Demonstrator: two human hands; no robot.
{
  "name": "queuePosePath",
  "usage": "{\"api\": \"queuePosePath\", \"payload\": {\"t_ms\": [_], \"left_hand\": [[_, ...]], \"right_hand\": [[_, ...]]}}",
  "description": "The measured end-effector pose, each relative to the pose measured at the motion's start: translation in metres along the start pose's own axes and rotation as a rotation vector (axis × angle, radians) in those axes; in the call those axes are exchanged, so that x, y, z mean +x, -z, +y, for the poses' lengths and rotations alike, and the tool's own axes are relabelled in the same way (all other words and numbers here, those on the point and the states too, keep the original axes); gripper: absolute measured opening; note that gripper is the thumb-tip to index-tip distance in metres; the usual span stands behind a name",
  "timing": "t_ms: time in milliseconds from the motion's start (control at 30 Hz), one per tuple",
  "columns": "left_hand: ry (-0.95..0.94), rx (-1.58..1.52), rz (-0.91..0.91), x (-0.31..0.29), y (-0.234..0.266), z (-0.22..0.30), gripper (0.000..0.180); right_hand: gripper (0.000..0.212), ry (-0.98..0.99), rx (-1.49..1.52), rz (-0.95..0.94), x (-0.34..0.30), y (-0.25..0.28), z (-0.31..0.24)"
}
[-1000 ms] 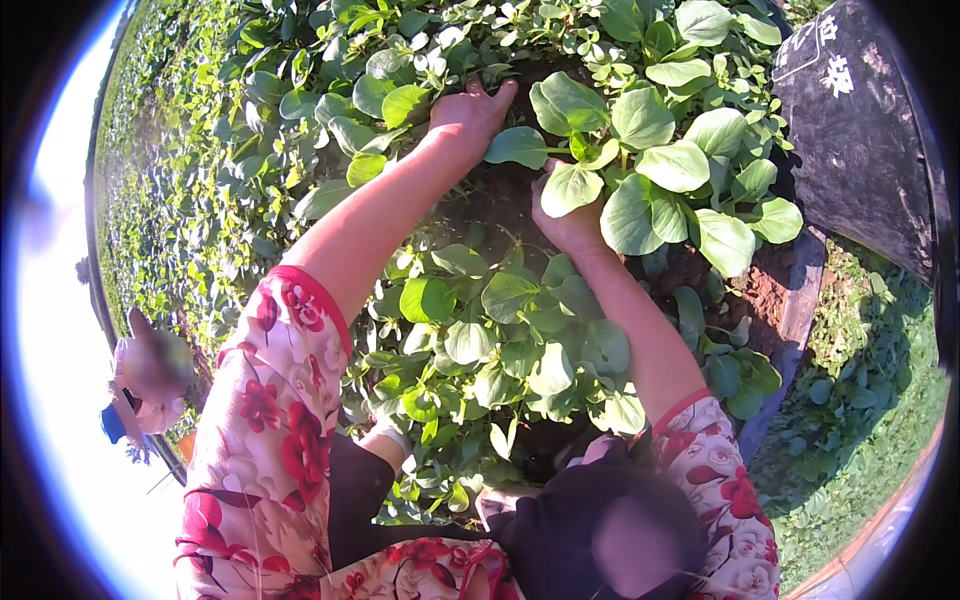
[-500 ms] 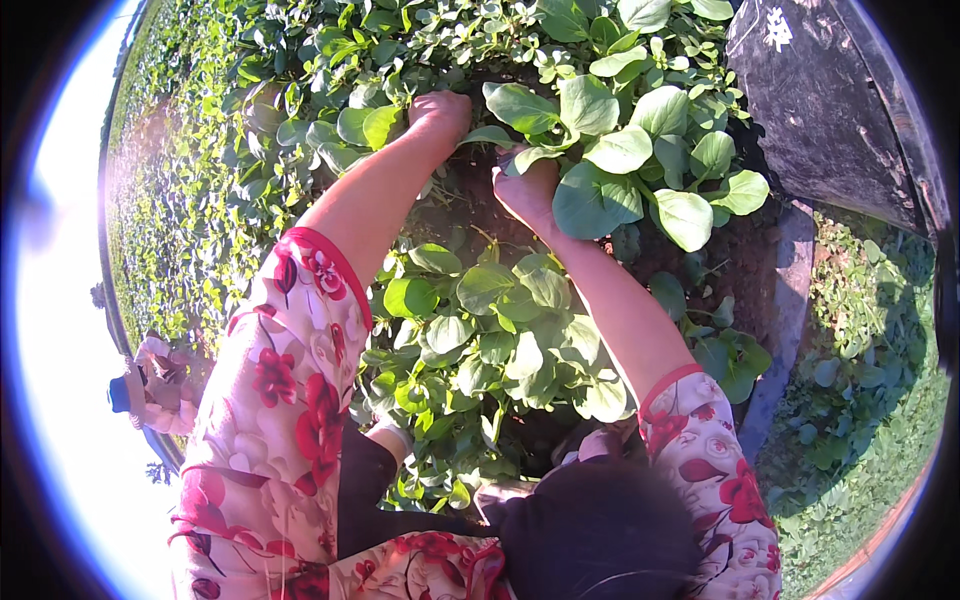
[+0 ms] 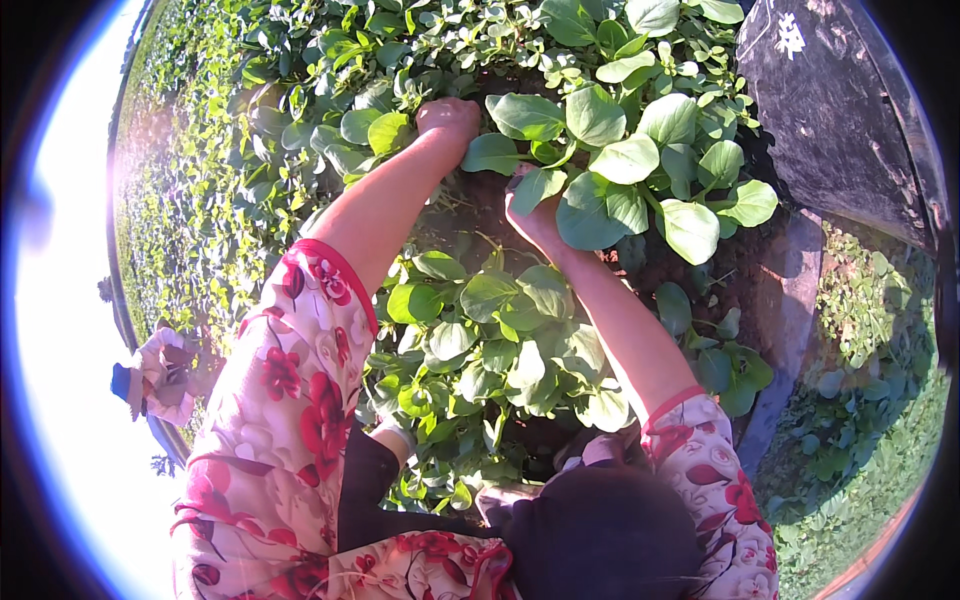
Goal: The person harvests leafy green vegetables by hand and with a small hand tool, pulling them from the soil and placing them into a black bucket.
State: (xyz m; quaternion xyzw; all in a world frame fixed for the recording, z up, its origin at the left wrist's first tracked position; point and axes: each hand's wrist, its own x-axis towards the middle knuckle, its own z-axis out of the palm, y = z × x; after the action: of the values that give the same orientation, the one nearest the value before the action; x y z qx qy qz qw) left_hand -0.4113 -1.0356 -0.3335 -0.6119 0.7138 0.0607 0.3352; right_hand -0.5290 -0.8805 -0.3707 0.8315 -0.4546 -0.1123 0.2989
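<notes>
My left hand (image 3: 450, 118) is curled closed among low leaves at the far side of a bare soil patch. Its fingertips face away, so whatever they hold is hidden. To its right, my right hand (image 3: 535, 215) is closed low at the left side of a leafy green plant (image 3: 628, 160) with broad, rounded leaves. Leaves cover part of its fingers, and I cannot make out what is between them. Closer to me, between my forearms, grows a dense clump of similar leafy greens (image 3: 490, 320).
A large dark container (image 3: 840, 110) stands at the far right. Below it a grey strip (image 3: 790, 320) edges the bed. A dark rounded thing (image 3: 605, 535) is close to my body. At far left a person (image 3: 165, 375) in a blue hat is among the crops.
The view has shifted slightly, so most things sit a little lower. The broad leaves beside my right hand have tilted and spread. Both hands stay in nearly the same places.
</notes>
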Motion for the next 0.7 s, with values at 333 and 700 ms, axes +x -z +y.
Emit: {"api": "queuePosePath", "payload": {"t_ms": [333, 700], "left_hand": [[-0.299, 0.041, 0.238, -0.031, -0.026, 0.009, 0.024], [-0.354, -0.105, -0.277, -0.154, -0.016, 0.017, 0.029]], "right_hand": [[0.024, -0.132, -0.136, 0.285, -0.029, -0.069, -0.08], [0.043, -0.731, 1.857, -0.414, -0.085, 0.041, 0.03]]}}
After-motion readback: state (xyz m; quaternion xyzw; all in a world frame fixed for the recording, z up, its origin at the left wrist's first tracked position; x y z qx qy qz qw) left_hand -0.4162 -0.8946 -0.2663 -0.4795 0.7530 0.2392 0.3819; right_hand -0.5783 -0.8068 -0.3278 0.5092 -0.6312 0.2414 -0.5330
